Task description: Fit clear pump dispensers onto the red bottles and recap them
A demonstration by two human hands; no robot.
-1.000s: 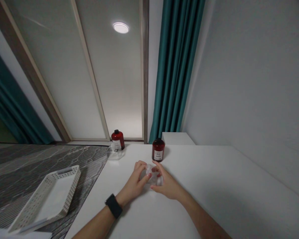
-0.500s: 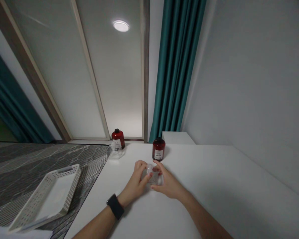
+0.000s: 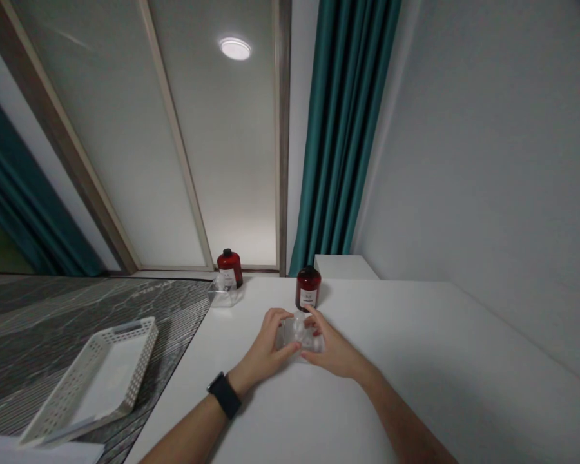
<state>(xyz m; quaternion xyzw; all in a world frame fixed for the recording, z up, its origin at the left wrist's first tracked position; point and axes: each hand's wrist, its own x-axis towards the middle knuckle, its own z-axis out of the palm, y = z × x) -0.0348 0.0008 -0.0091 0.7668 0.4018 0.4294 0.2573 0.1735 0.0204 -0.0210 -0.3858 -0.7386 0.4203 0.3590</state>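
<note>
Both hands meet over a small clear plastic container resting on the white table. My left hand, with a black watch on its wrist, curls its fingers round the container's left side. My right hand grips the right side with thumb and fingers pressed on it. Just behind them stands a dark red bottle with a black cap and a label. A second dark red bottle stands further back left, beside another clear container at the table's corner.
A white perforated tray lies at the left on a grey marbled surface. Teal curtains hang behind the table, and a white box sits at the far edge. A plain wall runs along the right.
Both hands and the clear container have shifted slightly away from me, towards the red bottle. The grip on the container stays the same.
</note>
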